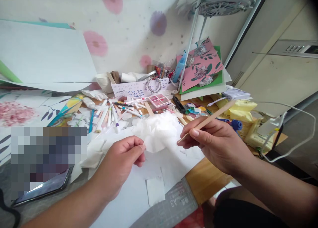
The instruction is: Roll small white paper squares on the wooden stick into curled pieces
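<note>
My right hand (216,138) grips a flat wooden craft stick (211,120), its lower end pointing down and left between thumb and fingers. My left hand (129,151) is closed in a pinch at the left edge of a crumpled white tissue (159,130), and a thin bit of it seems caught between thumb and forefinger. The tissue lies bunched between both hands, on top of a large white paper sheet (124,185). A small torn white paper piece (155,190) rests on that sheet, nearer to me.
A grey A3 cutting mat (181,198) lies beneath the paper. Several markers (109,115) and a pink paint palette (160,100) crowd the back. At left is a phone (47,188); paper cups (103,80) stand behind. Yellow packets (240,110) and a white cable (313,122) are at right.
</note>
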`<state>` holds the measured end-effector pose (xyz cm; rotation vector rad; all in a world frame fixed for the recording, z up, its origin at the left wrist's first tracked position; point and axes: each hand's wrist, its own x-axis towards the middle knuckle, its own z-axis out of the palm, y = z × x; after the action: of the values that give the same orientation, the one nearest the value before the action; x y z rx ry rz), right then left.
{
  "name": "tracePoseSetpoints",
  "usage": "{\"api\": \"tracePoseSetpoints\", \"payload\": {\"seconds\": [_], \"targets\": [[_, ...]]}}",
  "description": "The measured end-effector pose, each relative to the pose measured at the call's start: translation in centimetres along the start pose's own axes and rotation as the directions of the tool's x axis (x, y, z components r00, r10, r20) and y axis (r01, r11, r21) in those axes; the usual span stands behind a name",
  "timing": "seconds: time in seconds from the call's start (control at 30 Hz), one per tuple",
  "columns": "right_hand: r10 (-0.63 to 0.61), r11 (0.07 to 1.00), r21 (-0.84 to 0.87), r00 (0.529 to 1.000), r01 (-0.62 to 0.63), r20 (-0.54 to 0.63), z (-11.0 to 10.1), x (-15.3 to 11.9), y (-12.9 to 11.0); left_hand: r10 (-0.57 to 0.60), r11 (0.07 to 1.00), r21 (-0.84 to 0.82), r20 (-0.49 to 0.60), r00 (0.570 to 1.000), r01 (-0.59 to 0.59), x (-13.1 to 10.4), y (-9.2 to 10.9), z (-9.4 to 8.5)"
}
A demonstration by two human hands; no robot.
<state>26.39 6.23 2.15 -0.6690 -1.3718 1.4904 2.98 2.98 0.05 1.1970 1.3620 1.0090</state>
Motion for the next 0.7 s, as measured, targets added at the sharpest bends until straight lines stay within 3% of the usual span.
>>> {"api": "tracePoseSetpoints", "payload": {"seconds": [0.17, 0.33, 0.53, 0.7], "targets": [[-0.048, 0.995, -0.091, 0.999, 0.047, -0.007, -0.1, 0.0, 0.3, 0.046, 0.999, -0.005, 0.004, 0.999, -0.046, 0.3, -0.5, 0.0], [0.010, 0.995, -0.095, 1.000, -0.009, 0.010, 0.6, 0.3, 1.2, 0.137, 0.990, 0.023, 0.048, 0.989, -0.139, -0.1, -0.7, -0.3], [0.156, 0.988, -0.027, 0.987, -0.155, 0.044, 1.7, 0.6, 1.6, 0.383, 0.905, 0.115, 0.194, 0.903, -0.409, -1.1, -0.3, -0.7], [0.349, 0.937, -0.040, 0.912, -0.348, 0.214, 2.1, 0.7, 1.0, 0.427, 0.897, 0.007, 0.247, 0.870, -0.442, -1.5, -0.4, -0.9]]}}
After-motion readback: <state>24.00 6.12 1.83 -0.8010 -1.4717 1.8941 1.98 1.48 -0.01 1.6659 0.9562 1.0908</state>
